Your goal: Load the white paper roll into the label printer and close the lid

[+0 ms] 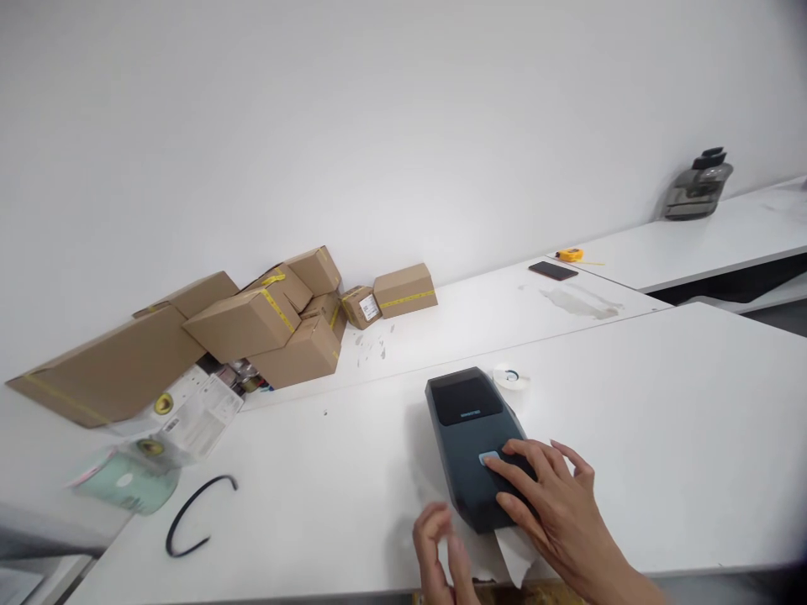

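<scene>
Label printer (474, 441) seated on the white worktop (661, 437), at 6 o'clock of the view, near the front edge. Right hand (555, 504) laid flat over the printer's front cover, fingers spread, one fingertip resting beside the pale button (489, 459); gripping nothing. Left hand (441, 555) at 7 o'clock of the printer, fingers loosely curled and slightly blurred, empty as far as can be told. White paper strip (514, 550) emerging under the front of the printer, lying on the worktop below the right hand. Small label roll (512, 377) at 1 o'clock of the printer, just beside its rear corner.

Judged advisable: press the button squarely with one fingertip, keep the palm's weight off the cover, steady the casing against sliding, keep the left hand clear of the paper exit so the strip feeds straight.

Cardboard boxes (277, 323) stacked at 10 o'clock against the wall; black cable (195, 512) at 9 o'clock, well apart.
</scene>
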A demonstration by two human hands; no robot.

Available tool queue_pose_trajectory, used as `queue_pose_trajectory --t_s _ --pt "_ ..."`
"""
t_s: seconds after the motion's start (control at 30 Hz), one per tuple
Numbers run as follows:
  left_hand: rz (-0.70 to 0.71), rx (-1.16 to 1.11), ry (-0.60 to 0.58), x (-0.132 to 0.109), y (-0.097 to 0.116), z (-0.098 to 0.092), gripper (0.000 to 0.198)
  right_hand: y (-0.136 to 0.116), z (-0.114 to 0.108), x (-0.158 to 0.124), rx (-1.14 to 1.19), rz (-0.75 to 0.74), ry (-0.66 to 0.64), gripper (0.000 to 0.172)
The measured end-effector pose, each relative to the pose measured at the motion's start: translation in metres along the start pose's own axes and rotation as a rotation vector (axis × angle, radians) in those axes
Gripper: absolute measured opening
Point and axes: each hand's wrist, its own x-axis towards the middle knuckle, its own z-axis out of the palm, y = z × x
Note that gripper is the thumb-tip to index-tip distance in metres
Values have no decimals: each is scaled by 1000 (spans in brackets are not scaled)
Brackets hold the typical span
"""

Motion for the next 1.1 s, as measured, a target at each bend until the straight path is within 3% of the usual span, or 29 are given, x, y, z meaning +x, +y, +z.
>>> queue_pose_trajectory --t_s 0.1,0.23,0.37,0.47,0.63,0.73,0.83,0.9,1.1 --pt "38 -52 -58 8 15 16 48 2 3 -1 21 18 8 22" --pt "-84 -105 -182 5 19 30 60 10 5 -14 103 54 -54 33" --pt "-124 -144 -223 2 17 30 63 18 3 -27 280 267 -57 48" --pt "-122 -164 -238 9 28 26 66 20 -2 -20 416 359 -85 49" --pt "-85 -168 -236 49 67 25 61 24 -13 36 547 334 -76 52" --pt "-60 -186 -194 86 74 38 52 30 -14 85 566 265 -21 53" --pt "-26 -25 -290 119 60 58 44 35 -12 134 634 256 24 53" --pt "-59 132 -355 133 45 70 51 39 -8 162 661 273 36 54" --pt "-119 231 -451 137 20 88 71 59 18 225 611 378 -15 62"
